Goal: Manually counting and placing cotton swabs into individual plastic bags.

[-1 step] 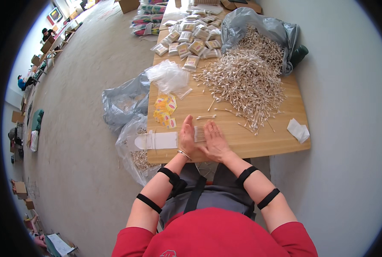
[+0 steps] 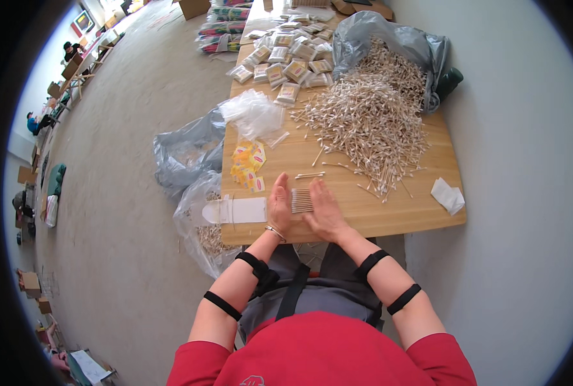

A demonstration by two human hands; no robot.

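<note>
A row of cotton swabs [image 2: 302, 201] lies side by side on the wooden table, close to its near edge. Along the left of the row, my left hand [image 2: 279, 202] stands on its edge with fingers stretched out. My right hand [image 2: 325, 210] flanks the other side, fingers straight and palm turned toward the swabs. Both hands are open and sit against the ends of the row. Just beyond the fingertips are a couple of loose swabs [image 2: 309, 175]. A white flat plastic piece with a rounded end [image 2: 248, 210] rests left of my left hand.
A large swab heap [image 2: 376, 122] spills from a grey bag [image 2: 351, 38]. Filled packets [image 2: 286, 58], clear bags [image 2: 254, 116] and yellow cards [image 2: 248, 164] cover the table's left side. A crumpled tissue [image 2: 447, 196] lies at right. Plastic bags [image 2: 187, 157] hang beside the left edge.
My right hand has shifted slightly right and tipped more upright, showing more of the swab row. My left hand stays almost in place.
</note>
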